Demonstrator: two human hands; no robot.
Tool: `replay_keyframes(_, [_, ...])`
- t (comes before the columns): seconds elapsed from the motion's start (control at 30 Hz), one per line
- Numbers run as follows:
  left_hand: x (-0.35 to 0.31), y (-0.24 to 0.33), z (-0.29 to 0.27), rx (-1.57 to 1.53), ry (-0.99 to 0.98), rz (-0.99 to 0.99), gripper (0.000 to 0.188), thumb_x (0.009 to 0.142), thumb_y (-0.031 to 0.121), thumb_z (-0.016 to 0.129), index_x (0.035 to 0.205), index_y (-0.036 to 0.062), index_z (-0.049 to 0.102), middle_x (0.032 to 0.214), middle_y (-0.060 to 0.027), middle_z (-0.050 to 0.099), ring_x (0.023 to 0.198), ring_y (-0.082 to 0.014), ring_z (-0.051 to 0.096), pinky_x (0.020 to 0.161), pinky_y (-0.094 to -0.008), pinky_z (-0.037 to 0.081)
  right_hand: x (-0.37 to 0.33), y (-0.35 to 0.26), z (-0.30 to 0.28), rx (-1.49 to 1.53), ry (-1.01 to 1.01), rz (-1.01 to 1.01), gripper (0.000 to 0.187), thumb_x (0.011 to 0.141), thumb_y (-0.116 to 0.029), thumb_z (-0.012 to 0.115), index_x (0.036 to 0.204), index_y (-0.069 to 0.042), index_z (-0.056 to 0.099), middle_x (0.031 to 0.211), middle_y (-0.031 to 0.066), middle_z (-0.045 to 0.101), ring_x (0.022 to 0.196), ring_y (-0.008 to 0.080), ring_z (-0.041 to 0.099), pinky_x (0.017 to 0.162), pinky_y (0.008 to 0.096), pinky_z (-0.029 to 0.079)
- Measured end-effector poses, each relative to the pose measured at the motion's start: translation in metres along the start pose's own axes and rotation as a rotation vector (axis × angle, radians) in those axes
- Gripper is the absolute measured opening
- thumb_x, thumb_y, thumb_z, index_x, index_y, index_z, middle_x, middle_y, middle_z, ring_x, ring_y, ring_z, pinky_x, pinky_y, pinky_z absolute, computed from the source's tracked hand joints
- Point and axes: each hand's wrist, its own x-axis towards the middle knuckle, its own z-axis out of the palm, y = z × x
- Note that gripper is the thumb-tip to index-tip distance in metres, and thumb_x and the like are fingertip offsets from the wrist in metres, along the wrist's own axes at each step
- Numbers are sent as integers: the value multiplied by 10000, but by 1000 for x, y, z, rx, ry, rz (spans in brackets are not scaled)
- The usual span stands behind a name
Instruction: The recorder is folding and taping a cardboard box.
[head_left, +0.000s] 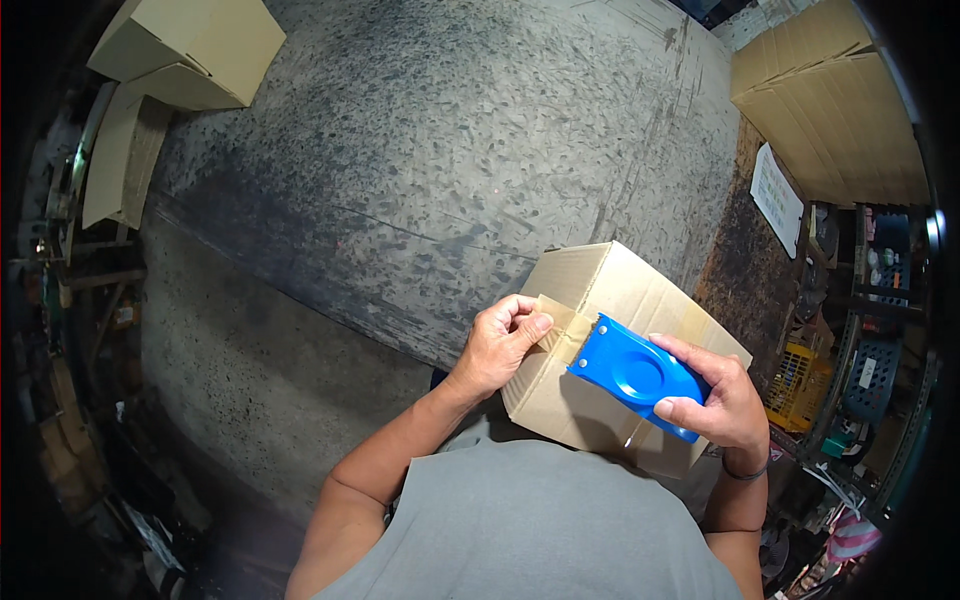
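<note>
A closed cardboard box [560,398] sits close against my body, its top crossed by a strip of tan packing tape [568,332]. My right hand [722,395] grips a blue tape dispenser [637,372], which lies over the box's top with its toothed end toward the left. At the box's left edge, my left hand [505,345] pinches the end of the tape between thumb and fingers. The tape runs from that hand toward the dispenser's toothed end. The tape roll itself is hidden by the dispenser and my right hand.
A worn grey work surface [430,150] stretches ahead. Cardboard boxes [205,50] stand at the far left, and a large carton [835,110] at the far right. Beside that carton lies a white paper sheet [776,200]. Shelving with a yellow basket [795,385] is on the right.
</note>
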Motion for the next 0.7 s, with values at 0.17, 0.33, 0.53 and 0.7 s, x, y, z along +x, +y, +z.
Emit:
replay_keyframes(0.17, [0, -10, -1, 108, 10, 48, 462, 948, 208, 656, 1337, 8, 510, 820, 46, 553, 757, -36, 502, 719, -207, 443, 1, 2, -3, 7, -19, -10, 642, 717, -222, 774, 1274, 38, 587, 1066, 195, 698, 962, 223, 686, 894, 312, 505])
replay_keyframes(0.33, [0, -14, -2, 205, -34, 73, 537, 968, 240, 619, 1420, 17, 434, 883, 32, 482, 782, -37, 435, 736, -200, 406, 2, 6, -1, 5, 0, -34, 652, 709, -223, 772, 1274, 44, 586, 1045, 199, 702, 950, 227, 693, 884, 303, 507])
replay_keyframes(0.53, [24, -39, -20, 684, 52, 401, 660, 1001, 285, 512, 1517, 8, 209, 1385, -170, 366, 1272, -257, 396, 1082, -353, 319, 1, 6, 1, 1, 17, -23, 667, 697, -252, 767, 1266, 48, 590, 1027, 203, 705, 916, 233, 704, 857, 294, 517])
replay_keyframes(0.7, [49, 6, 20, 685, 130, 500, 683, 1026, 351, 416, 1537, 26, 101, 1570, -224, 143, 1473, -355, 92, 1183, -431, 120, 2, 8, 1, 14, 32, -8, 678, 685, -269, 770, 1257, 51, 596, 1025, 207, 705, 912, 238, 707, 855, 297, 521])
